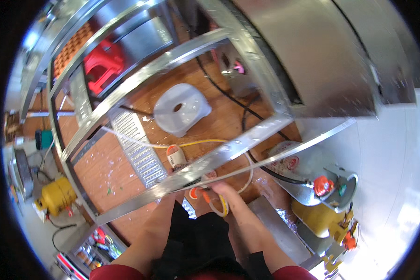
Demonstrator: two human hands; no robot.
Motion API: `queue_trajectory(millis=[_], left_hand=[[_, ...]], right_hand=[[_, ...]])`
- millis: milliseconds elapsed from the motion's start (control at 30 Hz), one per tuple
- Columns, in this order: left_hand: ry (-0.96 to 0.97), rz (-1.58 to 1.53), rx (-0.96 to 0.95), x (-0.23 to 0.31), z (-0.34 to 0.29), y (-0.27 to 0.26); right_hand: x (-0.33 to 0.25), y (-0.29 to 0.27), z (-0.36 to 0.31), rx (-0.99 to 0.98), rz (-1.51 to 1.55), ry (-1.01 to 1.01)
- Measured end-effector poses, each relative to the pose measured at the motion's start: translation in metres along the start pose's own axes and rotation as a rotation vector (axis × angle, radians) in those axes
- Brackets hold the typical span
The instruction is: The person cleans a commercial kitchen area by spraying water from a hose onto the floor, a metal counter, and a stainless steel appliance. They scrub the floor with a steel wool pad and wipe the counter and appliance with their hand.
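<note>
Both my forearms reach forward to the near bar of a shiny metal frame point(140, 200). My left hand point(176, 194) is at this bar, its fingers hidden behind the metal and by blur. Just right of it, my right hand point(219, 187) is at or just under the bar; its fingers are mostly hidden too. A thin yellow and white hose point(205, 141) runs under the frame and loops beside my right hand. Beyond the bar, close to my hands, a white and orange object point(175, 155) lies on the floor, its kind unclear.
Inside the frame are a white plastic stool point(182, 106) and a perforated metal strip point(137, 147). A red stool point(102, 64) stands farther left. Gas cylinders, grey point(287, 163) and yellow point(312, 217), are at right, another yellow cylinder point(58, 195) at left. A black hose point(228, 95) crosses the frame.
</note>
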State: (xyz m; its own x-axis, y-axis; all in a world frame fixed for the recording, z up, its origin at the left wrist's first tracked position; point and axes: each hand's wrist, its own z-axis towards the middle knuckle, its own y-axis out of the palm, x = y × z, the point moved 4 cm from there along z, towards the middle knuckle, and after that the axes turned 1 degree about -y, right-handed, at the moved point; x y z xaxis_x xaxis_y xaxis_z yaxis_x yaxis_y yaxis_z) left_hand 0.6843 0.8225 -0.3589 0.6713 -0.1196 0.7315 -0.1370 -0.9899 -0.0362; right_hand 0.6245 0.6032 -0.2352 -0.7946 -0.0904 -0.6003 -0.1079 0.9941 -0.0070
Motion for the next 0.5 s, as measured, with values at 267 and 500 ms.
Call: queue_trajectory(millis=[267, 500], left_hand=[[0.173, 1.033, -0.057, 0.041, 0.010, 0.094], [-0.678, 0.247, -0.286, 0.018, 0.032, 0.107]], right_hand=[[-0.001, 0.034, -0.064, 0.181, 0.408, -0.002], [0.015, 0.016, -0.072, 0.406, 0.721, 0.082]])
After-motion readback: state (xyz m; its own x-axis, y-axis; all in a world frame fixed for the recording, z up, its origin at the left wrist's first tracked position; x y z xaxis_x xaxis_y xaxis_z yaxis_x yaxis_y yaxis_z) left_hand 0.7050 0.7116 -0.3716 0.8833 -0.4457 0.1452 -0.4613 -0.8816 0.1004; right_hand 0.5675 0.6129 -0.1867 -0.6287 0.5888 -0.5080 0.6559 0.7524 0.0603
